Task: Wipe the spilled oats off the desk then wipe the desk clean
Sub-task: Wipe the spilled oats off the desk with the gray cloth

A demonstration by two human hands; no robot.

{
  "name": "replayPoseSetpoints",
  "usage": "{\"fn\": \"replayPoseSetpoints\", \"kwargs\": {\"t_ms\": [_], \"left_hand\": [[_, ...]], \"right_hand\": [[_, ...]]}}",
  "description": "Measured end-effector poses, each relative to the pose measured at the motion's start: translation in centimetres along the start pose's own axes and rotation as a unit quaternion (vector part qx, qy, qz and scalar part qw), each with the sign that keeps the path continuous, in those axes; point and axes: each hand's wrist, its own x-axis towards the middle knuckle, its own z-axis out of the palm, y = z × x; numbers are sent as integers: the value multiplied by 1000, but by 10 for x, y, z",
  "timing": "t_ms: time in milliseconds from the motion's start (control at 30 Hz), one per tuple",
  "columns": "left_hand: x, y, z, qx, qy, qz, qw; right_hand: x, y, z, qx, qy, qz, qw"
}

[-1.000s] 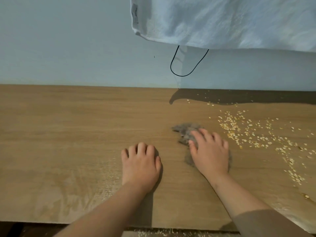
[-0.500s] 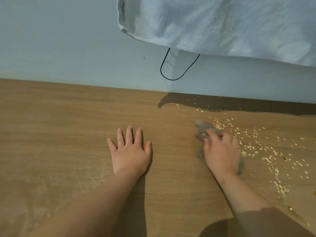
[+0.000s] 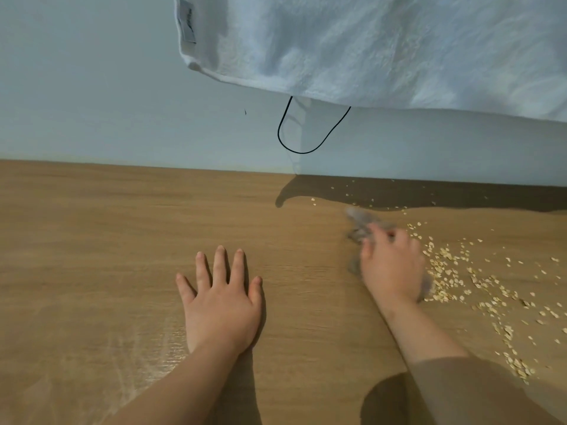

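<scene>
Desk (image 3: pixel 92 240), left part: no oats visible, faint streaks. Left hand (image 3: pixel 222 305) lies palm down on the desk, fingers straight and spread. Right hand (image 3: pixel 392 271) lies on the grey cloth (image 3: pixel 360 223) at the left edge of the oats (image 3: pixel 454 280); it is blurred, so I cannot tell whether its fingers lie flat or curl. Oats are scattered rightward and toward the wall. Judgement: sweep is early; final wipe not begun.

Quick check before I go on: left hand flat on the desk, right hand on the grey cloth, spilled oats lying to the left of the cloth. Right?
Not quite. The head view shows the spilled oats lying to the right of the grey cloth, not to its left. The rest stands: the left hand is flat on the desk and the right hand is on the cloth.
</scene>
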Motion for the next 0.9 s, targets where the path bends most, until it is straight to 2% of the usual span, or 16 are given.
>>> {"fn": "replayPoseSetpoints", "kwargs": {"t_ms": [67,133,200,267,300,367,467,500,567,633,700,800,867,900], "left_hand": [[0,1,0,0,-1,-4,1000],[1,2,-1,1,0,-3,1000],[1,3,0,5,0,-3,1000],[1,3,1,7,-1,-3,1000],[1,3,2,9,-3,-3,1000],[2,2,3,9,-2,-6,1000],[3,3,3,1,-5,-4,1000],[4,3,2,-2,-7,-3,1000],[5,2,1,-2,-12,-1,1000],[4,3,1,0,-9,-2,1000],[5,3,4,0,6,-2,1000],[5,4,5,-15,16,-4,1000],[5,4,6,-4,15,-6,1000],[5,3,6,-2,13,-9,1000]], "right_hand": [[5,9,0,12,33,78,996],[-3,-5,0,62,54,61,995],[-16,-38,2,113,51,-61,990],[-29,-69,6,106,6,-213,971],[-27,-73,9,95,-13,-247,964],[-4,-56,13,70,-37,-188,979],[24,-4,15,14,17,-26,999],[27,6,12,17,32,12,999],[24,5,11,72,61,30,995],[10,-20,8,135,90,-23,986],[-4,-63,6,168,117,-129,970],[-4,-129,18,138,31,-285,948],[13,-155,33,88,-52,-328,939],[25,-160,40,67,-70,-319,943]]}}
